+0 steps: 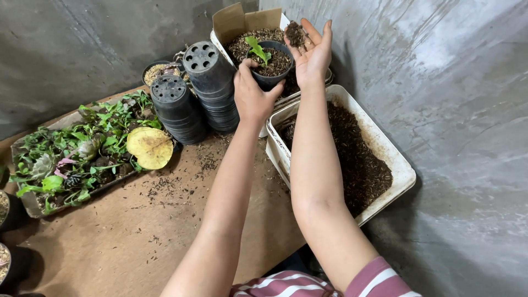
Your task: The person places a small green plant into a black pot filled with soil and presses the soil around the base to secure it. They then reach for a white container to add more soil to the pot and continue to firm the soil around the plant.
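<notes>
Her left hand [252, 94] grips the small black pot [270, 65]; beside it, the right hand [312, 55] lies open, cupping soil [295, 33].

Brown board table [137, 236], dusted with scattered soil crumbs [165, 187]. Resting on it: shallow tray of green cuttings [71, 159] at left, two stacks of upturned black pots [195, 93] toward the back, white soil-filled tub [385, 159] overhanging the right edge, cardboard box of potting mix [236, 33] behind.
</notes>
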